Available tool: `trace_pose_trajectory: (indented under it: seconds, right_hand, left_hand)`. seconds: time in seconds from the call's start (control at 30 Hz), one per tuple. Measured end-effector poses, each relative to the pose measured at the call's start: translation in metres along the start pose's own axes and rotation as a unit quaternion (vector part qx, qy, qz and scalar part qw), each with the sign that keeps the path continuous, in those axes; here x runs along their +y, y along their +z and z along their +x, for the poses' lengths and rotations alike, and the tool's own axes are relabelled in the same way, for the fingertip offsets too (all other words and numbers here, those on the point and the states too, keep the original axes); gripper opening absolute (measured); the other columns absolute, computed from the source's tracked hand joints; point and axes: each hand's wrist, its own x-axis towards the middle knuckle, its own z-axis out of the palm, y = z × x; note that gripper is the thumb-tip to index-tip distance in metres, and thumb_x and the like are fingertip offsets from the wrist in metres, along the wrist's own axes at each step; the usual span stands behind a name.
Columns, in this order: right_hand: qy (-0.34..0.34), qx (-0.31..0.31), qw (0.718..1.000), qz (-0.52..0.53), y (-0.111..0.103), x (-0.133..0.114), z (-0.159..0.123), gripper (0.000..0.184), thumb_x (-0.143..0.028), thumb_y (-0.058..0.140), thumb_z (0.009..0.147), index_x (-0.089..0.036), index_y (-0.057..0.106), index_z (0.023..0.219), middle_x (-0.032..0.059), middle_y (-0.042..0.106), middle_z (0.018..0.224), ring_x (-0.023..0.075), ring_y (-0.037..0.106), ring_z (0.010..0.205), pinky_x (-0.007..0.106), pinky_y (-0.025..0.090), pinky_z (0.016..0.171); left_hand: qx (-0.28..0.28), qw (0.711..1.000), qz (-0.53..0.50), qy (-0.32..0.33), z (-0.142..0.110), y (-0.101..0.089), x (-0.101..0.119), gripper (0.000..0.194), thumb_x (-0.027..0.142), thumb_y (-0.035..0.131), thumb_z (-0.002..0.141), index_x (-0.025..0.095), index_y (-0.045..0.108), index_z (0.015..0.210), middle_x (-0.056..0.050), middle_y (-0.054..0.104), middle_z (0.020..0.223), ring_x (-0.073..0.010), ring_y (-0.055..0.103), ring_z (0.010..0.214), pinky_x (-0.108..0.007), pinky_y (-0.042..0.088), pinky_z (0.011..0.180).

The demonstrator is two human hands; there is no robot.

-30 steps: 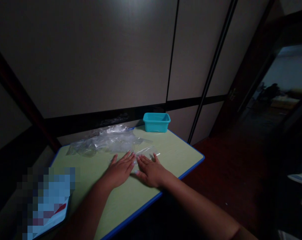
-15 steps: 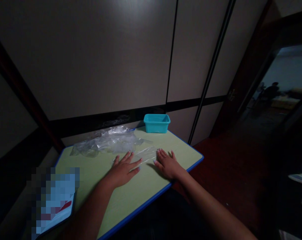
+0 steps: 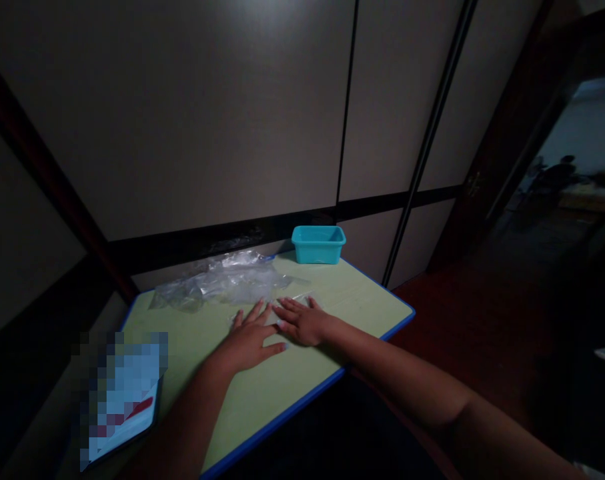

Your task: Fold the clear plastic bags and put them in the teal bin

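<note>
I see two bare hands, both open, palms down: the left hand (image 3: 248,343) with fingers spread, the right hand (image 3: 305,324) beside its fingertips. Partly under them lies one flat, smooth, clear plastic sheet (image 3: 303,297). Just beyond sits a crumpled, glossy heap of clear plastic film (image 3: 232,280), its pieces uncountable to me. Farther out, one turquoise rectangular plastic tub (image 3: 318,251) stands upright on the pale-green, blue-edged desk (image 3: 267,400).
</note>
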Motion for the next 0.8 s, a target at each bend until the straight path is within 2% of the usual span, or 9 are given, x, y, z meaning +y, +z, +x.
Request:
trace_pose_trajectory:
  seconds: [0.23,0.4,0.47,0.53,0.63,0.7,0.8]
  right_hand:
    - [0.084,-0.001,0.996,-0.016,-0.003,0.034,-0.009,0.060,-0.062,0.011,0.087,-0.037,0.012,0.142,-0.0005,0.002,0.151,0.0276,-0.003,0.137,0.062,0.001,0.101]
    - [0.132,0.007,0.990,-0.047,-0.003,0.046,-0.013,0.059,-0.061,0.012,0.088,-0.038,0.012,0.142,0.0029,0.001,0.151,0.0301,-0.007,0.136,0.064,-0.003,0.099]
    - [0.131,-0.001,0.989,-0.063,-0.008,0.045,-0.009,0.058,-0.059,0.012,0.089,-0.036,0.011,0.142,0.0045,0.000,0.151,0.0290,-0.009,0.136,0.065,-0.006,0.097]
    - [0.112,0.016,0.990,-0.085,-0.014,0.042,0.000,0.057,-0.055,0.013,0.090,-0.035,0.008,0.143,0.0038,-0.004,0.151,0.0265,-0.011,0.136,0.064,-0.008,0.097]
    - [0.076,0.057,0.989,-0.112,-0.021,0.035,0.022,0.056,-0.048,0.015,0.091,-0.031,0.004,0.144,0.0031,-0.011,0.150,0.0237,-0.015,0.135,0.062,-0.009,0.098]
    - [0.062,0.039,0.991,-0.112,-0.019,0.031,0.037,0.056,-0.045,0.016,0.092,-0.028,0.005,0.144,0.0049,-0.011,0.150,0.0239,-0.014,0.136,0.062,-0.008,0.099]
    - [0.044,0.014,0.994,-0.095,-0.006,0.026,0.052,0.056,-0.043,0.012,0.092,-0.025,0.008,0.145,0.0068,-0.005,0.151,0.0243,-0.010,0.137,0.062,-0.007,0.100]
  left_hand:
    - [0.004,1.000,-0.013,0.002,0.001,-0.001,0.000,0.058,0.065,0.040,0.080,0.042,0.034,0.133,-0.008,0.016,0.149,-0.0282,0.001,0.137,-0.059,0.008,0.102]
    - [0.004,1.000,-0.005,0.000,0.001,-0.001,0.001,0.056,0.063,0.041,0.081,0.044,0.033,0.133,-0.008,0.015,0.149,-0.0286,0.003,0.137,-0.060,0.009,0.102]
    - [0.028,1.000,0.010,-0.008,0.000,-0.003,0.003,0.058,0.064,0.041,0.080,0.042,0.034,0.134,-0.008,0.010,0.150,-0.0292,0.000,0.137,-0.060,0.009,0.102]
    - [0.076,0.996,0.043,-0.034,-0.001,-0.005,0.005,0.060,0.061,0.040,0.082,0.036,0.031,0.137,-0.009,0.006,0.150,-0.0278,-0.003,0.137,-0.059,0.007,0.103]
    - [0.141,0.979,0.100,-0.112,0.000,-0.006,0.006,0.062,0.054,0.032,0.088,0.022,0.025,0.141,-0.011,0.004,0.150,-0.0241,-0.005,0.138,-0.057,0.004,0.105]
    - [0.148,0.967,0.119,-0.171,0.000,-0.005,0.005,0.063,0.052,0.028,0.089,0.016,0.024,0.141,-0.011,0.004,0.150,-0.0241,-0.005,0.138,-0.057,0.006,0.105]
    - [0.124,0.958,0.122,-0.227,-0.001,-0.001,0.004,0.066,0.054,0.024,0.089,0.012,0.026,0.141,-0.012,0.006,0.150,-0.0265,-0.001,0.138,-0.058,0.009,0.105]
